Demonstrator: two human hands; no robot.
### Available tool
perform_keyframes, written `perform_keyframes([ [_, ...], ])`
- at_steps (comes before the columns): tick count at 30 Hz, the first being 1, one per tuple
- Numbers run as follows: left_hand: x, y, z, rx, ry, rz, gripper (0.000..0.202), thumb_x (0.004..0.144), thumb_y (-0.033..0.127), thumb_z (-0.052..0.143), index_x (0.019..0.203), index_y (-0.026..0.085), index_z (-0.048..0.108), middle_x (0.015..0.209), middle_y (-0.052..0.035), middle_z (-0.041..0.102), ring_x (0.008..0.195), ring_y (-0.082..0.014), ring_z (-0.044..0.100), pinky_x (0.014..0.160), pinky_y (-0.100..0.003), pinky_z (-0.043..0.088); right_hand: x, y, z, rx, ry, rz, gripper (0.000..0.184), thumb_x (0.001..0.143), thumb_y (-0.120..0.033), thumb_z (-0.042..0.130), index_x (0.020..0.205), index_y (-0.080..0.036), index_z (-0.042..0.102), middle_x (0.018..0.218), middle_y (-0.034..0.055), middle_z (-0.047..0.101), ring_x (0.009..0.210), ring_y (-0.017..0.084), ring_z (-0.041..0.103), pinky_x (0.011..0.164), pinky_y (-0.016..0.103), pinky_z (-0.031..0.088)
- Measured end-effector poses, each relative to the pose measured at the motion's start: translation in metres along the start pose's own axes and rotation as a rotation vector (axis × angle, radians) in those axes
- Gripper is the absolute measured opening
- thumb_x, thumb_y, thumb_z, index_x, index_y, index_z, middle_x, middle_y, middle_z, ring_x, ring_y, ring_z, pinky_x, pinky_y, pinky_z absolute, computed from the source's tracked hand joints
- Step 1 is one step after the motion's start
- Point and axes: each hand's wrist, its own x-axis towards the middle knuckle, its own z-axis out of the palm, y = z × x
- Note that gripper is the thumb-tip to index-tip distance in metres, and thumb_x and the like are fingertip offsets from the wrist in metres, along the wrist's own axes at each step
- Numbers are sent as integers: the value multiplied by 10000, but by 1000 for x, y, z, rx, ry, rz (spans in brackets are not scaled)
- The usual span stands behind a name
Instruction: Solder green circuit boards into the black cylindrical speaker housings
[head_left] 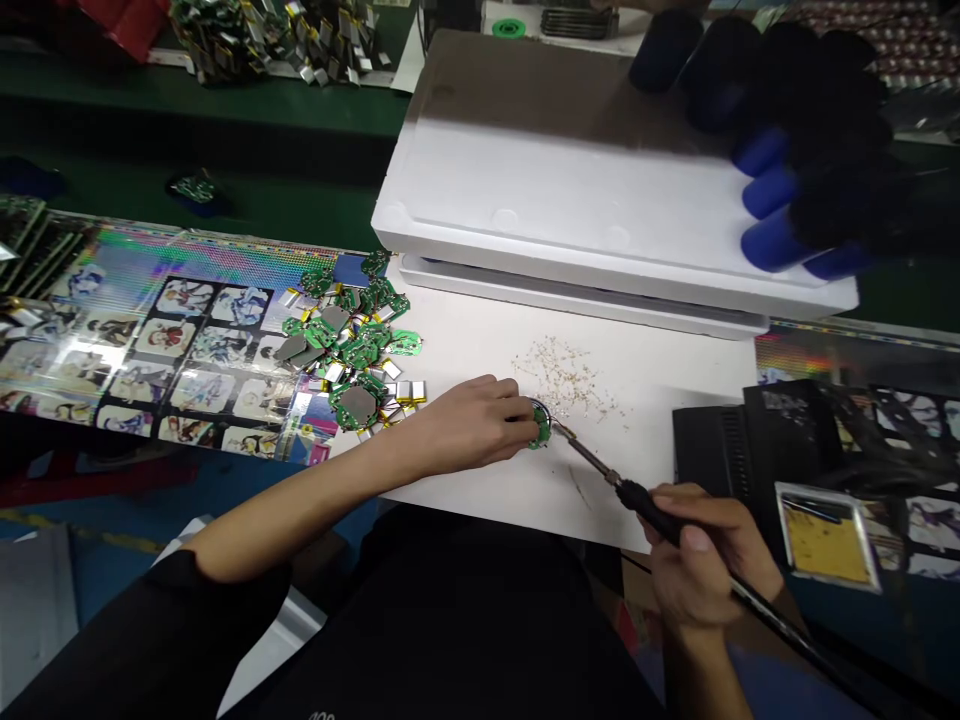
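Green circuit board (pixel 539 430): one, low over or on the white worktop (pixel 465 330), at the fingertips of the left hand (pixel 484 425); its left part is hidden by those fingers, and a thin curved wire shows at its upper edge.
Left fingers: curled together and gripping the board's near side; the thumb is out of sight beneath them.
Right hand (pixel 709 550): one, its fingers closed around the black handle of the soldering iron (pixel 634 497), thumb on top.
Iron tip: at the board's right edge; whether it touches is too small to tell.
Iron's rear end: runs to the lower right, lost in shadow.
Crumbs (pixel 559 375): tan, scattered beyond the board, too many to count.
Board pile (pixel 360 345): left of the hand, overlapping boards and silver battery cells, so no sure count; two cells lie side by side at its right edge.
Foam slabs (pixel 517 170): two visible layers, stacked behind the crumbs.
Blue cylinders (pixel 772 240): at least six, upper right, their dark ends merging in shadow.
Sponge tray (pixel 829 540): one, yellow inside, beside one black box (pixel 709 455).
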Motion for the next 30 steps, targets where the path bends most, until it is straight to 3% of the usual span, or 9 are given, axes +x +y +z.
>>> perform_keyframes([
  [4, 1, 1, -1, -11, 21, 8, 219, 1101, 244, 531, 966, 190, 694, 997, -74, 736, 908, -227, 614, 799, -355, 439, -5, -3, -7, -165, -94, -97, 43, 887, -252, 745, 845, -241, 742, 657, 10, 720, 583, 215, 726, 518, 340, 603],
  [11, 2, 1, -2, -25, 22, 8, 158, 1072, 225, 589, 965, 187, 699, 986, -71, 733, 911, -225, 618, 791, -345, 436, -4, -8, 3, -260, -264, -193, 107, 864, -141, 727, 900, -241, 717, 739, 6, 770, 596, 185, 742, 467, 267, 556],
  [17, 3, 2, -4, 12, -25, 3, 177, 1083, 252, 576, 975, 187, 701, 1020, -58, 738, 928, -225, 619, 816, -360, 446, 2, -12, 9, -263, -292, -261, 155, 852, -89, 705, 910, -232, 703, 744, -3, 760, 622, 172, 749, 556, 265, 615],
  [30, 4, 0, -3, 15, -35, 1, 135, 1061, 245, 609, 977, 193, 702, 1010, -57, 738, 930, -228, 619, 802, -365, 445, 0, -16, 7, -371, -311, -335, 136, 876, -80, 699, 890, -213, 672, 731, -11, 751, 617, 157, 754, 572, 242, 600],
])
